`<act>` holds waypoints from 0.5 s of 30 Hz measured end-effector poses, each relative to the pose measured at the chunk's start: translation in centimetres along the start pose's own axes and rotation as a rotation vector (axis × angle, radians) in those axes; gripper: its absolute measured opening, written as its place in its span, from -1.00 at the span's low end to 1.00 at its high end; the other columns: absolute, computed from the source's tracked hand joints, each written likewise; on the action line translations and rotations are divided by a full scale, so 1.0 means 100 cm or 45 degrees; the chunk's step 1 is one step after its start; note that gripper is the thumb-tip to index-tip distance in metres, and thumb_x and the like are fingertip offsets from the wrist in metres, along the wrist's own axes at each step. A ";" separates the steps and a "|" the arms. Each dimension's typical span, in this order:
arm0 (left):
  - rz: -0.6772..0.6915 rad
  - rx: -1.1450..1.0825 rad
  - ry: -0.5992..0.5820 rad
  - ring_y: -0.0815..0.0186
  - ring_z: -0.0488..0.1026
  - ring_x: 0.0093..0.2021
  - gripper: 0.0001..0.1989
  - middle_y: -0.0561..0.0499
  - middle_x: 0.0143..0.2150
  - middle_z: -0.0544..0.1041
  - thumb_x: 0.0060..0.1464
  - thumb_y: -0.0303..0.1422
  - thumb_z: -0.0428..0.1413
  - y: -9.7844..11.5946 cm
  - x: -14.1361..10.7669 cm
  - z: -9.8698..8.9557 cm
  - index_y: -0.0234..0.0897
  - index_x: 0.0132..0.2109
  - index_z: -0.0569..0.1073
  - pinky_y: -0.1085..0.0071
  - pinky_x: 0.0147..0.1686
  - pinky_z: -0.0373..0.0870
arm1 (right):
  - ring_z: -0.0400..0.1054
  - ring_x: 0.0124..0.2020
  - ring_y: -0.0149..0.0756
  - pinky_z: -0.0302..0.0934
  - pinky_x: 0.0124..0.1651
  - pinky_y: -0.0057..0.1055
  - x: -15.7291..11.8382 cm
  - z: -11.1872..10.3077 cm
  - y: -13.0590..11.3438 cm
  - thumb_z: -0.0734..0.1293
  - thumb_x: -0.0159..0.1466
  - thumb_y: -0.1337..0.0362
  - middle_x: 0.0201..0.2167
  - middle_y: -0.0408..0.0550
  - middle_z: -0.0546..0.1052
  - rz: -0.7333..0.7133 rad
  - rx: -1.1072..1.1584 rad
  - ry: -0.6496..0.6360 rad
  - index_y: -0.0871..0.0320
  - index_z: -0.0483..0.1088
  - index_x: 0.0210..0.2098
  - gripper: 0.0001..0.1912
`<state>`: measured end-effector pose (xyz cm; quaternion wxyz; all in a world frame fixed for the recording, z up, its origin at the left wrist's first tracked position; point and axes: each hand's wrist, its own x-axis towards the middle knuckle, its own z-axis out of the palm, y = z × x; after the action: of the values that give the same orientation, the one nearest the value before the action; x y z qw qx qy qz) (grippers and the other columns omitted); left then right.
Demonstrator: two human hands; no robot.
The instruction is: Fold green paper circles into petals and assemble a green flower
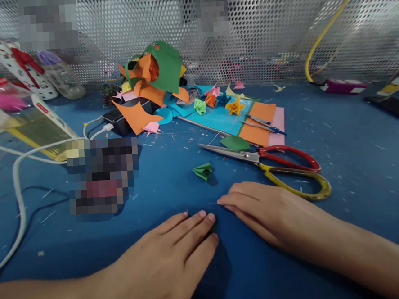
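Observation:
My left hand point(162, 255) lies flat on the blue table, its fingers stretched out and close together. A bit of dark green paper point(214, 228) shows at its fingertips; the rest is hidden beneath the hand. To the right, my right hand point(267, 206) rests on its side on the tabletop, fingers extended and nothing visible in them. Just beyond the hands sits a small folded green paper piece point(203, 171). Scissors point(254, 156) with red and yellow handles lie behind my right hand, pointing left. A green paper leaf shape point(235, 143) is beside their blades.
Paper flowers point(234, 106) and tweezers point(263, 124) lie on coloured sheets point(214, 114). Paper scraps point(167, 68) are heaped on a black box point(116, 118). At left are a blurred-out object point(103, 178), white cables point(17, 187) and a glue bottle point(46, 127). A perforated metal panel point(263, 37) stands behind.

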<state>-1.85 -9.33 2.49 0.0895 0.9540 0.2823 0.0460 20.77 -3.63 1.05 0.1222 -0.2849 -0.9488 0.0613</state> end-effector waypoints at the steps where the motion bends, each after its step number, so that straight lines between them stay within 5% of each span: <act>1: 0.012 -0.005 -0.043 0.08 0.22 0.19 -0.43 -0.27 0.22 0.19 0.11 -0.14 0.00 0.000 0.001 -0.002 -0.46 0.14 0.29 0.19 0.16 0.20 | 0.38 -0.41 -0.28 0.30 -0.38 -0.38 0.000 0.000 0.000 0.10 0.26 0.42 -0.37 0.01 0.50 -0.001 0.010 -0.006 0.16 0.39 -0.26 -0.76; 6: -0.019 -0.065 -0.313 0.21 0.15 0.24 -0.55 -0.15 0.25 0.11 0.20 -0.39 -0.13 -0.001 0.004 -0.018 -0.42 0.21 0.19 0.28 0.22 0.08 | 0.39 -0.41 -0.29 0.32 -0.37 -0.38 0.001 -0.001 -0.004 0.12 0.26 0.44 -0.39 0.00 0.49 -0.021 0.067 -0.024 0.20 0.40 -0.25 -0.76; 15: 0.109 0.258 -0.155 0.23 0.40 0.05 -0.61 -0.09 0.12 0.36 0.19 -0.48 -0.20 0.005 0.005 -0.012 -0.39 0.05 0.40 0.39 -0.11 0.36 | 0.39 -0.37 -0.34 0.32 -0.33 -0.41 0.001 -0.001 -0.003 0.05 0.31 0.45 -0.32 -0.03 0.50 -0.130 0.066 0.072 0.17 0.40 -0.19 -0.69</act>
<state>-1.36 -9.27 3.79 0.0077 0.9704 0.2387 -0.0370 20.60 -3.81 1.26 0.1592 -0.2346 -0.9563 0.0714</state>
